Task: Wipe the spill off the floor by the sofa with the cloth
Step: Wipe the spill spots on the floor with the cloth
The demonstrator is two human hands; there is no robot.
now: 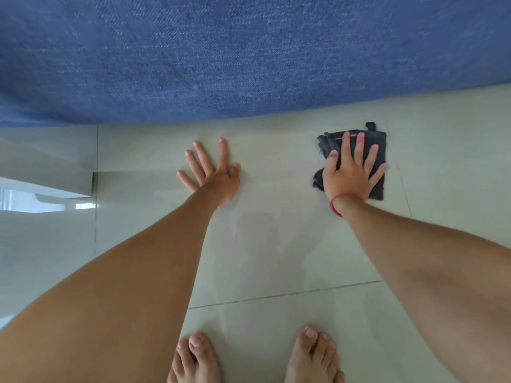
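A dark grey folded cloth [378, 142] lies flat on the pale tiled floor [276, 258], close to the blue sofa [249, 56]. My right hand [349, 170], with a red band at the wrist, presses palm-down on the cloth with fingers spread. My left hand [213, 170] rests flat on the bare tile to the left of the cloth, fingers apart and holding nothing. A faint damp smear [265, 233] shows on the tile between my forearms. No clear puddle is visible.
The sofa front fills the top of the view, its lower edge just beyond my fingertips. My two bare feet [254, 355] stand at the bottom. A white low ledge or furniture edge [47, 175] sits at the left.
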